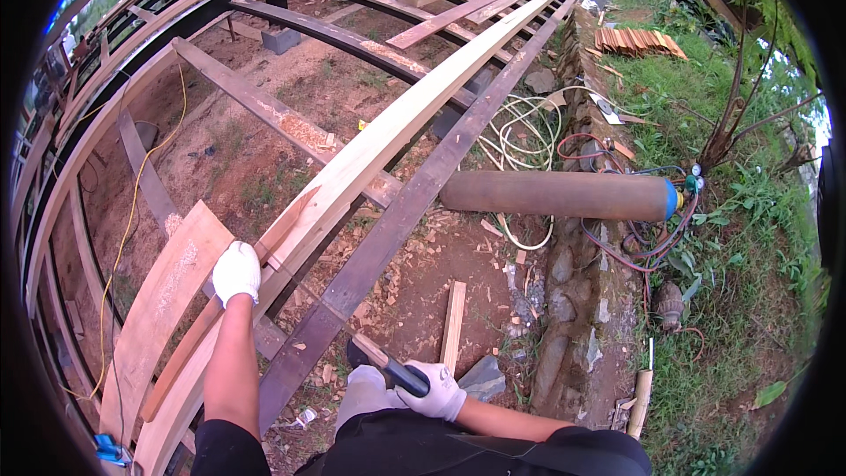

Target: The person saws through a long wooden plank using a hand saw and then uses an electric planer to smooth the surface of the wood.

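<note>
My left hand [236, 273], in a white glove, is closed on a narrow reddish wooden strip [181, 361] lying along a long pale timber [370, 150]. Just left of it is a wide curved plank [154, 326] with shavings on it. My right hand [427, 390], also gloved, grips the black handle of a tool [388, 360] with a dark head at its far end, low beside a dark beam [370, 264]. The head's exact shape is hard to make out.
A frame of curved and straight beams [291, 13] spreads ahead over dirt. A gas cylinder [555, 194] with hoses lies right, near coiled white hose [520, 132], a stone edging [564, 317] and grass. A yellow cord [132, 229] runs at left. Stacked wooden pieces [639, 42] sit farther back.
</note>
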